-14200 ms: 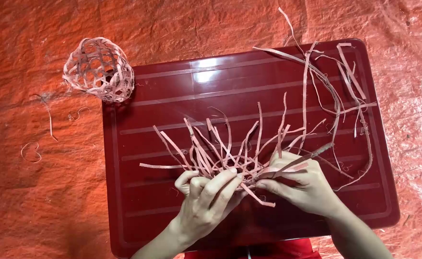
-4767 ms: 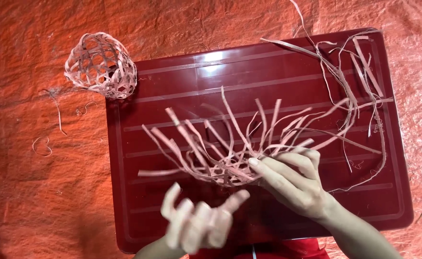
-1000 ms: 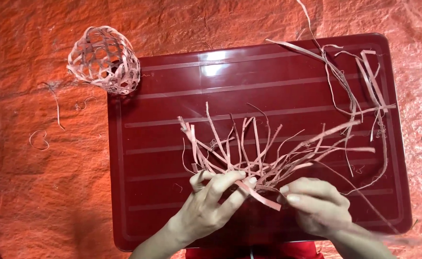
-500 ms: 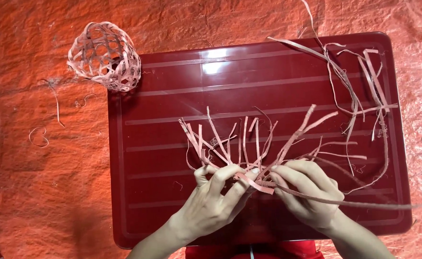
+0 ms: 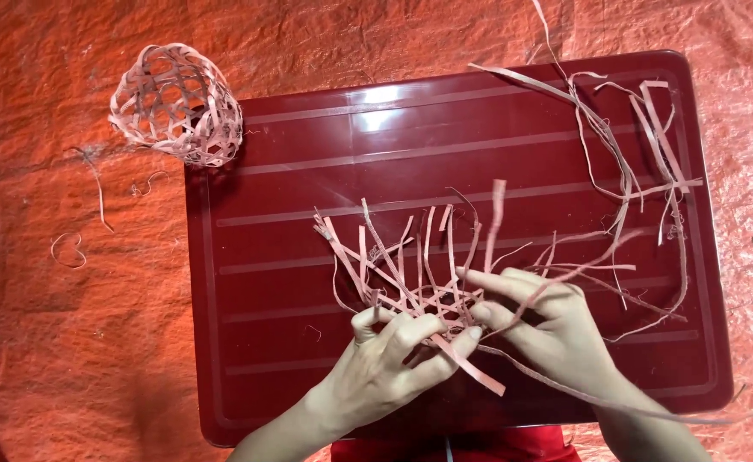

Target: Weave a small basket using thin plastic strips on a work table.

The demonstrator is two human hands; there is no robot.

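Both hands pinch a partly woven lattice of pale pink flat strips [image 5: 419, 295] at lower centre of the frame.

The left hand [image 5: 389, 368] and right hand [image 5: 547, 329] are closed on the strips over a dark red ribbed plastic tray [image 5: 248, 342]. Only a small crossed base is woven; most strip ends stand free. Loose strips [image 5: 624, 162] lie upper right; a finished openwork strip ball [image 5: 175, 103] rests upper left on the orange sheet [image 5: 68, 342].
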